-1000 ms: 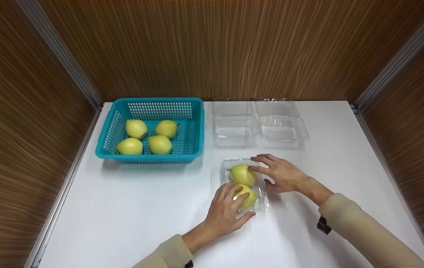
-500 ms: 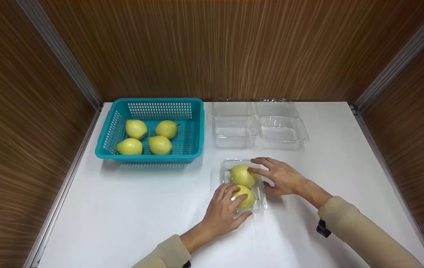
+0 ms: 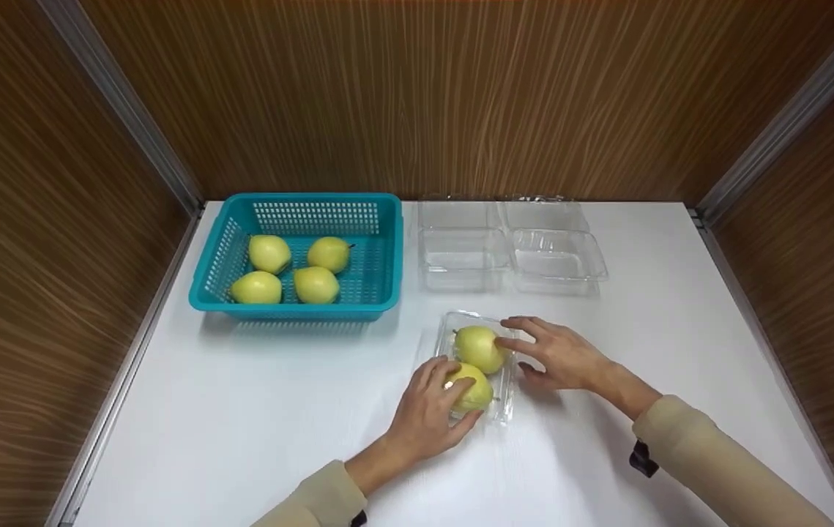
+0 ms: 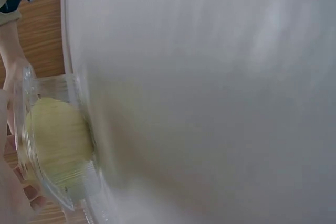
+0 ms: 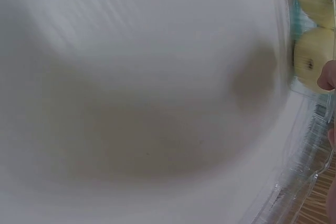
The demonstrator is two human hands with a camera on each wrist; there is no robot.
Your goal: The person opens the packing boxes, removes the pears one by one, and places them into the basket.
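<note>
Two yellow-green pears, the far pear (image 3: 480, 349) and the near pear (image 3: 472, 389), lie in a clear plastic container (image 3: 506, 380) on the white table. My left hand (image 3: 424, 410) curves over its near left part, fingers across the near pear and thumb by the near end. From the right, my right hand (image 3: 563, 357) holds the side, its fingertips at the far pear and its thumb lower by the wall. A pear (image 4: 58, 135) shows through the plastic in the left wrist view. Whether a lid covers the pears, I cannot tell.
A teal basket (image 3: 292, 310) with several pears (image 3: 316, 285) stands at the back left. Two open clear containers, a left one (image 3: 464, 267) and a right one (image 3: 559, 276), sit at the back. Wood-grain panels (image 3: 417, 102) enclose the table's back and sides.
The container has turned slightly, its near end swinging left with the near pear. My left hand has shifted left with it; my right hand has moved a little nearer to me.
</note>
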